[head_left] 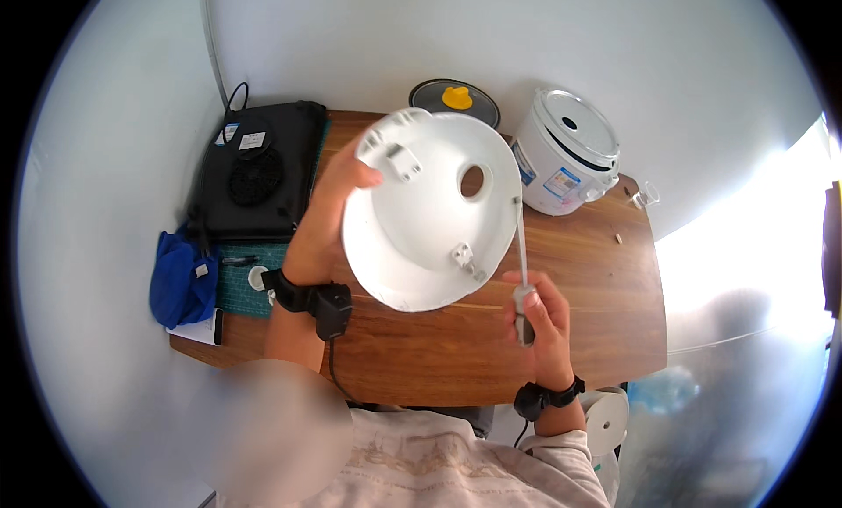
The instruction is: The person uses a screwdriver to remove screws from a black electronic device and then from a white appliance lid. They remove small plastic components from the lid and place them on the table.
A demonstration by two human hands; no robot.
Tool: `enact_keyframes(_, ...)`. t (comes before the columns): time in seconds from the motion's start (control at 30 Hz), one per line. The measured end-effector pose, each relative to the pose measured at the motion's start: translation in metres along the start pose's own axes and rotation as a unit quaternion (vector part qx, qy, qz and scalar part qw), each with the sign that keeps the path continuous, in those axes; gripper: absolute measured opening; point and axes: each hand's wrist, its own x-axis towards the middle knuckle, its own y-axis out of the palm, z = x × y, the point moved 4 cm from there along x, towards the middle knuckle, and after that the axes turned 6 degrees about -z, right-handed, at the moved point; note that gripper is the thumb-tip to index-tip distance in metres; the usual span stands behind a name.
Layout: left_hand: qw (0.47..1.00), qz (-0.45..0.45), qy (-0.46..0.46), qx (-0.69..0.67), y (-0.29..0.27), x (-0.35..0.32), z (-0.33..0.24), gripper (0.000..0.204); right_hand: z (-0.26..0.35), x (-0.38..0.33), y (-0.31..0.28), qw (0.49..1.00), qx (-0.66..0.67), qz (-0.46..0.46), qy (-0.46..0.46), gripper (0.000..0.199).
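Nearest the body, at about 5 o'clock from the table centre, the right hand (541, 319) is closed around the handle of a screwdriver (523, 280). The thumb and fingers wrap the grey grip fully. The shaft runs almost straight up, toward 12 o'clock, and its tip meets the right rim of the white appliance base cover (430, 236) at a small fastening point on that edge.

At 9 o'clock from the cover, the left hand (326, 219) grips the cover's left rim. The thumb lies over the inner face near a white bracket, and the other fingers are hidden behind the cover. The cover is lifted off the wooden table (570, 333) and tilted, with its hollow inner side and round centre hole facing the camera.

The governing relation: the screw point lies directly at 12 o'clock from the right-hand fingers, in line with the tool's long axis. The right hand is the nearer one to it.

Farther back, at 1 o'clock, stands the white rice cooker body (566, 153). At 12 o'clock a dark lid with a yellow knob (456, 97) is partly hidden. At 10 o'clock sits a black induction cooker (259, 170), underside up.
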Motion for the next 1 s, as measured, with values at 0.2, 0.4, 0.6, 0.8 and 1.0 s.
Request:
enact_keyframes(0.2, 0.998, -0.048, -0.016, -0.049, -0.020, 0.007, 0.022, 0.058, -0.016, 0.015, -0.028, 0.990, -0.067, -0.109, -0.053, 0.035)
enact_keyframes(0.4, 0.978, -0.168, -0.069, -0.103, -0.066, -0.022, 0.072, 0.058, -0.035, 0.046, -0.005, 0.990, -0.108, -0.074, -0.052, 0.044)
enact_keyframes(0.6, 0.974, -0.204, -0.070, 0.065, -0.098, -0.055, 0.100, 0.047, -0.057, 0.071, -0.012, 0.988, -0.152, -0.033, 0.020, 0.037)
enact_keyframes(0.8, 0.952, -0.132, -0.158, 0.225, -0.115, -0.073, 0.132, 0.047, -0.096, 0.085, -0.040, 0.992, -0.105, -0.034, 0.064, 0.031)
enact_keyframes(1.0, 0.930, -0.122, -0.179, 0.298, -0.113, -0.060, 0.139, 0.069, -0.106, 0.079, -0.045, 0.989, -0.115, -0.024, 0.087, 0.028)
